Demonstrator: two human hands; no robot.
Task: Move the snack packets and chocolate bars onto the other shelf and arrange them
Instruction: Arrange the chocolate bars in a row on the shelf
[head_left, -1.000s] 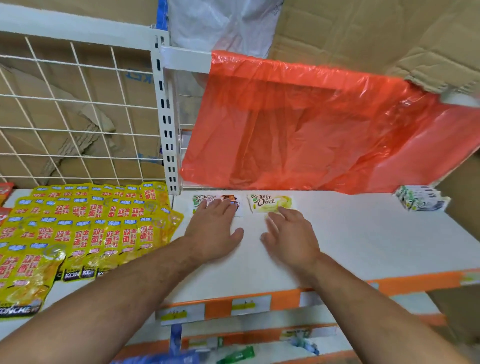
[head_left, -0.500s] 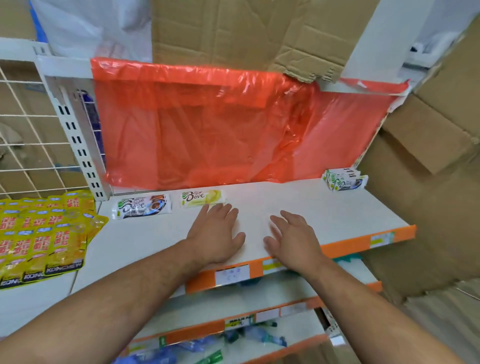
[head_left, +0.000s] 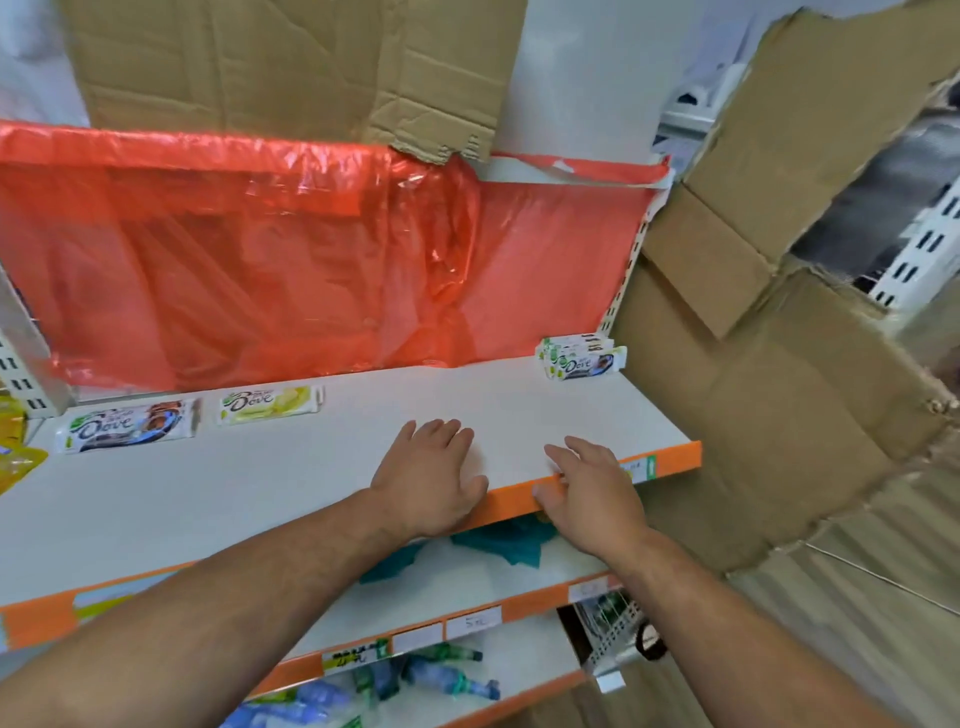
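Note:
Two Dove chocolate bars lie flat at the back left of the white shelf (head_left: 260, 483): a dark-printed bar (head_left: 127, 425) and a yellow-green bar (head_left: 270, 404) to its right. A small stack of Dove bars (head_left: 581, 357) stands at the shelf's back right corner. My left hand (head_left: 428, 480) hovers palm down over the shelf's front, fingers straight, holding nothing. My right hand (head_left: 589, 491) is spread over the orange front edge (head_left: 675, 454), also holding nothing. Yellow snack packets (head_left: 13, 447) show only at the far left edge.
An orange plastic sheet (head_left: 311, 260) hangs behind the shelf. Cardboard (head_left: 753, 389) covers the right side and the top. Lower shelves hold teal wrappers (head_left: 504, 540) and plastic bottles (head_left: 441, 675). A white slotted upright (head_left: 21, 364) stands at the left.
The view has swung right, so the snack packets have slid almost out of frame. Both hands have moved right and back from the two bars toward the shelf's front edge.

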